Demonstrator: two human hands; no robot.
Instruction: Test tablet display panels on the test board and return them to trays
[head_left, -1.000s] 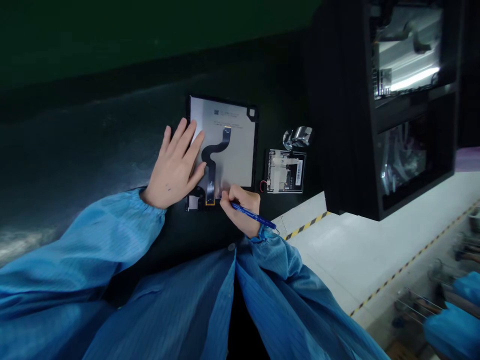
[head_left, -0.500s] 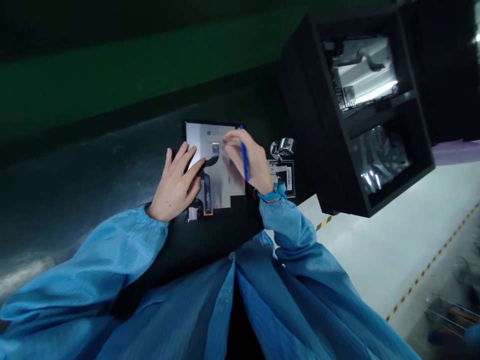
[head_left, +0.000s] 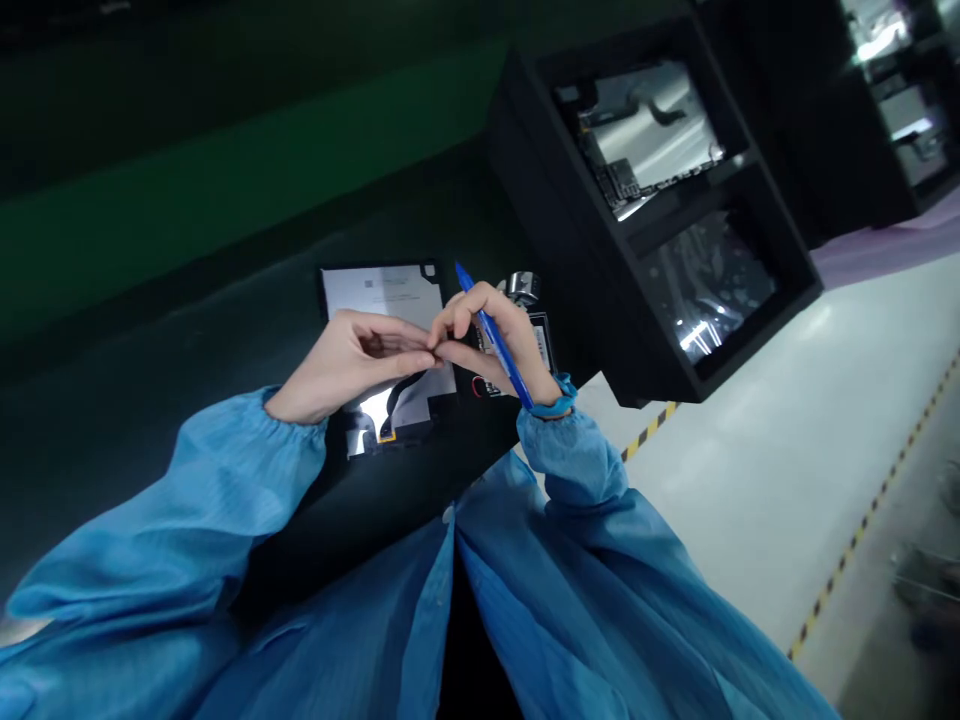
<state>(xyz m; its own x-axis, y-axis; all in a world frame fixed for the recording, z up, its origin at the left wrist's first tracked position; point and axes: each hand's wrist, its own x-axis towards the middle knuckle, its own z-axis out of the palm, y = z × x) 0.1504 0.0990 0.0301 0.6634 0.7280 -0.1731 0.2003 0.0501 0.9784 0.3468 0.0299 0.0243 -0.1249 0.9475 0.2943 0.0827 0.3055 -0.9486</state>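
- display panel [head_left: 394, 283], pale-backed with a dark edge: one, flat on the dark surface [head_left: 225, 330], partly beneath both hands.
- ribbon cable [head_left: 395, 395], black: one, curving from the panel's near edge up to the hands; its far end is hidden from where i stand.
- left hand [head_left: 345, 365]: above the panel, thumb and fingers drawn close, tips meeting those of the other hand; whether this grip holds anything, i cannot tell.
- right hand [head_left: 521, 335]: over the panel's right edge, grip closed about a blue pen [head_left: 496, 340], which slants across it.
- circuit board [head_left: 541, 335], small: right of the panel, largely behind the right hand.
- silver strip [head_left: 523, 288], shiny, curled: just beyond the board.
- black rack [head_left: 585, 260], two compartments: farther right; reflective panel [head_left: 649, 120] in the upper, clear plastic [head_left: 709, 285] in the lower.
- floor [head_left: 735, 450], pale, with yellow-and-black striped tape [head_left: 649, 430].
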